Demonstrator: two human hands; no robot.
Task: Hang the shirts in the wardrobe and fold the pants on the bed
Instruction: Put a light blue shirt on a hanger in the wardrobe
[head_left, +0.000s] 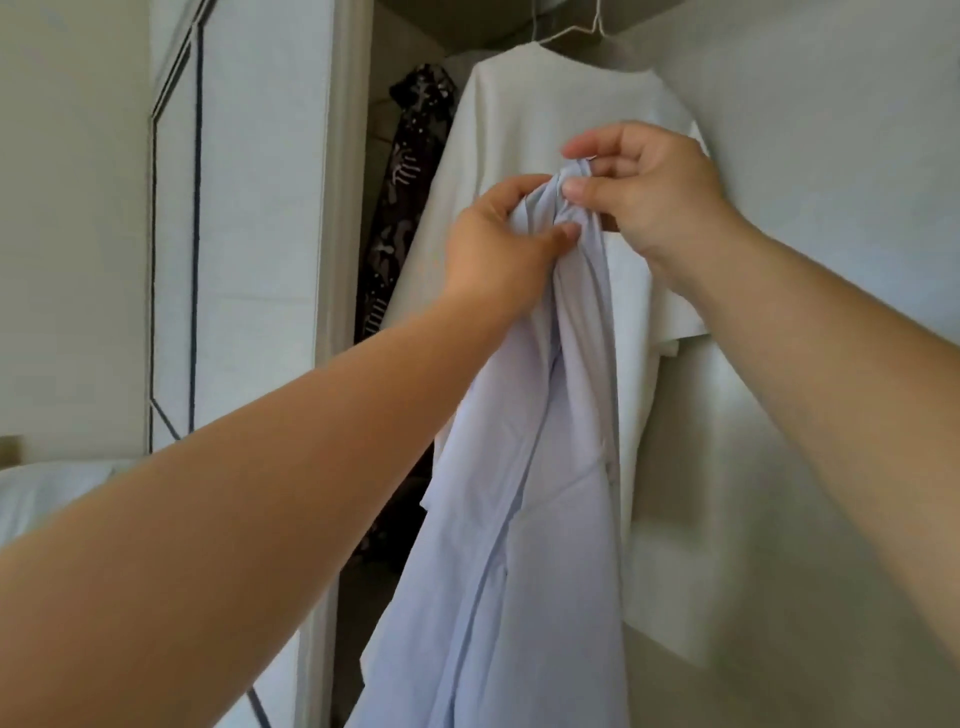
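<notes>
Both arms reach up and forward toward the open wardrobe (387, 119), and a pale blue shirt (519, 519) hangs from the two hands. The left hand (493, 249) grips a bunch of cloth at the very top of the shirt. Its fingers (514, 189) curl over the gathered fabric and its thumb presses in from below. The right hand (654, 197) meets it from the other side, close enough that the two nearly touch. Its fingers (592, 189) pinch the topmost fold of the same bunch between thumb and forefinger.

From there the blue shirt drops in long, loose folds, held in the air just in front of the wardrobe opening. Its lower part runs out of sight at the bottom of the view. I cannot tell whether anything sits inside the gathered cloth.

Directly behind it, a white shirt (519, 114) hangs on a thin white wire hanger (589, 28) near the top edge of the opening, toward its right side. The blue shirt covers much of its front. Deeper inside, at the left edge of the opening, a dark garment with a pale pattern (410, 182) hangs straight down.

Left of that stands the white wardrobe door (254, 208), trimmed with thin dark lines. Low at the far left, well apart from the hands, a corner of the bed (47, 493) shows with white bedding on it.
</notes>
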